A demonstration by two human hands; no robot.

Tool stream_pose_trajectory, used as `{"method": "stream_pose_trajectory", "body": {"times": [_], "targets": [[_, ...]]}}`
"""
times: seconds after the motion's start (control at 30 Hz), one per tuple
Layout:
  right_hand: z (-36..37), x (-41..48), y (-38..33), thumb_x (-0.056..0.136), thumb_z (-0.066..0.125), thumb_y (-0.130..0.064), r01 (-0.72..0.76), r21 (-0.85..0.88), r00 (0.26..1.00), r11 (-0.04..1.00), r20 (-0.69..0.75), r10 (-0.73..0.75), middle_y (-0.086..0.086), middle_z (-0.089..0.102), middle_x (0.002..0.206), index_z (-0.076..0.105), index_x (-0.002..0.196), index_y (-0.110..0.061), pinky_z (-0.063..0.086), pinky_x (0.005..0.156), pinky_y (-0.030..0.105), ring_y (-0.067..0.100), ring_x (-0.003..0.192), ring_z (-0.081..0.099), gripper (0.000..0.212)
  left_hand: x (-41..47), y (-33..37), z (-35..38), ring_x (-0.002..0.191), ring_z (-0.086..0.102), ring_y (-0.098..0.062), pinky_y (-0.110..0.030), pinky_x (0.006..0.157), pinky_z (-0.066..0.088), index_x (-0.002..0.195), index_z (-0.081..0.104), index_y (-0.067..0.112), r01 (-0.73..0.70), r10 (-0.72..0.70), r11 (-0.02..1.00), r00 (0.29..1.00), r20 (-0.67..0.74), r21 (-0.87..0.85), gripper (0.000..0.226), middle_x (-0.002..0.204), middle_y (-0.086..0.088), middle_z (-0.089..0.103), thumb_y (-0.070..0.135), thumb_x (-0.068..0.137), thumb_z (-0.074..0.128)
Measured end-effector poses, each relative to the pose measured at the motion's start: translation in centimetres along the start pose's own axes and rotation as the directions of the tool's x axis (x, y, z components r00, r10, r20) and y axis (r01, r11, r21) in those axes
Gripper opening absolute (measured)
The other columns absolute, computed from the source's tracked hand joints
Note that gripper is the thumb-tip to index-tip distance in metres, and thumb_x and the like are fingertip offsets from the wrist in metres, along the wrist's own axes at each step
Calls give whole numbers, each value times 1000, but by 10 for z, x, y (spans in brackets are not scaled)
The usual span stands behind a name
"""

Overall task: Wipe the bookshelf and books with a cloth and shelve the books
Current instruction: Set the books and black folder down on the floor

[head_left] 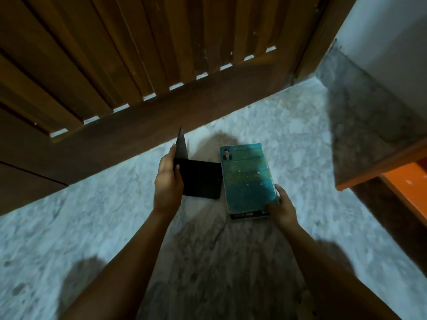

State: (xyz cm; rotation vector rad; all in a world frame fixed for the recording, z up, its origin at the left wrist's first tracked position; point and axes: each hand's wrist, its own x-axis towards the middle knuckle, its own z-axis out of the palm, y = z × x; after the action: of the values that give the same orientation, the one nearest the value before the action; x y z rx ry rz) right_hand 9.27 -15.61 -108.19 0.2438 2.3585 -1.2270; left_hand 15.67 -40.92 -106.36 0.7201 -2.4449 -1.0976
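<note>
A worn teal book lies flat on top of a small stack on the marble floor, with a darker book's edge showing beneath it. My right hand grips the stack's near right corner. Left of it a thin black book lies on the floor with its cover lifted upright. My left hand holds that raised cover at its left edge. No cloth is visible.
A slatted wooden door and its dark lower rail run across the back. An orange-edged wooden shelf or bench juts in at the right. Pale marble floor spreads around the books.
</note>
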Motion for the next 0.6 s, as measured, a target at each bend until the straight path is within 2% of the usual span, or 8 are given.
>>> {"method": "stream_pose_trajectory", "body": {"times": [0.07, 0.17, 0.23, 0.37, 0.47, 0.53, 0.6], "targets": [[0, 1, 0, 88, 55, -3, 10, -25, 1000, 1000, 0, -10, 16, 59, 122, 46, 133, -13, 43, 78, 33, 32, 104, 56, 46, -2, 0, 0, 131, 38, -15, -12, 103, 25, 145, 32, 16, -4, 3, 1000, 1000, 20, 10, 45, 145, -3, 41, 10, 100, 38], [0, 1, 4, 88, 55, -4, 7, -25, 1000, 1000, 12, -7, 12, 62, 115, 50, 128, -16, 45, 73, 31, 21, 89, 55, 42, -5, -2, -1, 130, 40, -16, -17, 103, 28, 144, 34, 16, 17, -17, 1000, 999, 35, 9, 46, 143, -4, 43, 10, 99, 40], [0, 1, 6, 86, 55, -5, -12, -30, 1000, 999, 13, 12, 9, 62, 109, 52, 124, -16, 46, 70, 31, 19, 86, 53, 40, -6, -2, -3, 129, 41, -16, -20, 104, 31, 143, 35, 15, 4, -5, 1000, 1000, 30, 3, 45, 142, -5, 44, 11, 99, 41], [2, 1, 10, 86, 60, -9, -5, -110, 999, 994, 35, 9, 6, 60, 98, 53, 118, -11, 37, 54, 17, 17, 82, 51, 33, -5, 0, -8, 127, 43, -17, -32, 103, 39, 141, 38, 14, -39, 38, 999, 999, 27, 5, 43, 141, -6, 46, 17, 99, 43], [3, 4, 7, 84, 60, -5, 3, -224, 998, 975, 54, 10, 12, 63, 106, 55, 115, -7, 40, 56, 20, 20, 83, 53, 32, -1, 1, -14, 124, 46, -18, -31, 101, 41, 140, 40, 14, -36, 34, 999, 997, 66, 21, 43, 138, -5, 49, 18, 98, 47], [3, 5, -2, 84, 59, -2, 5, -305, 997, 952, 75, 19, 16, 59, 114, 54, 120, -4, 45, 68, 25, 25, 93, 56, 36, 2, 6, -23, 122, 48, -20, -24, 100, 38, 137, 44, 9, -54, 47, 997, 994, 99, 64, 42, 133, -8, 52, 14, 95, 50], [0, 2, -21, 87, 55, -5, 16, -370, 995, 929, 99, 22, 16, 54, 119, 52, 122, -3, 44, 68, 21, 29, 104, 56, 35, 6, 16, -35, 120, 51, -26, -24, 99, 37, 131, 49, 4, -81, 65, 988, 990, 121, 130, 38, 129, -13, 56, 11, 93, 55]]}}
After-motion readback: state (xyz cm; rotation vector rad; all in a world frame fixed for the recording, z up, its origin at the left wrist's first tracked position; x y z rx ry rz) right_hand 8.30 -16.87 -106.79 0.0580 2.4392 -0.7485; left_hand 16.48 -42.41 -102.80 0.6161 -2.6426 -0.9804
